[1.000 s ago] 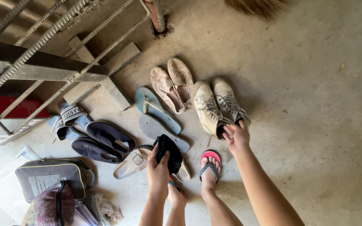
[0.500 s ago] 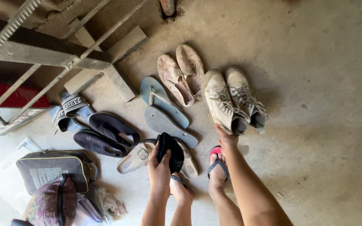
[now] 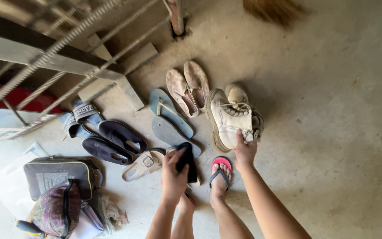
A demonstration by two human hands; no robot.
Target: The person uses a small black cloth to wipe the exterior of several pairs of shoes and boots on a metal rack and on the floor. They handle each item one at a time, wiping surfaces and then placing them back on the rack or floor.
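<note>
- One cream lace-up boot (image 3: 228,121) lies tipped on its side (sole facing left), long axis near-to-far, toe far; right hand (image 3: 245,150) grips its ankle.
- Left hand (image 3: 174,175) clenches a black cloth (image 3: 186,160).
- Second boot (image 3: 236,94) mostly hidden, seemingly behind.

Cream boot (image 3: 228,120) – black cloth (image 3: 186,160) – blue flip-flops (image 3: 169,115), pink sandal (image 3: 221,164).

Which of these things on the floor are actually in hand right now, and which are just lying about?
In hand:
- right hand gripping the cream lace-up boot, tipped on its side
- left hand holding a black cloth

Lying about:
- second cream boot
- worn beige slip-ons
- blue flip-flops
- navy slides
- beige sandals
- dark bag
- metal rack
</note>
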